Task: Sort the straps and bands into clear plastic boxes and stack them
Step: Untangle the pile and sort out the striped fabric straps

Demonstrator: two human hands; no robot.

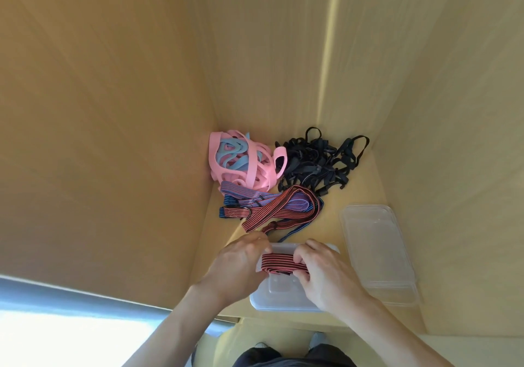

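— Where's your one view sitting?

— I've only the head camera. It's worn high on the person and looks steeply down and forward into a corner of pale yellow wooden panels (113,111).

— How near is it?

— Close enough that both forearms run up from the bottom edge to the middle. The left hand (241,264) and right hand (326,276) sit low and central, over a clear rectangular plastic box (280,295).

— And farther off?

— A heap of pink and light-blue flat bands (241,162) lies deepest in the corner, near mid-frame. The wide lens bends the panel edges outward. The person's dark lap shows at the bottom edge.

— Any overlap with another view?

— I've no second view to compare.
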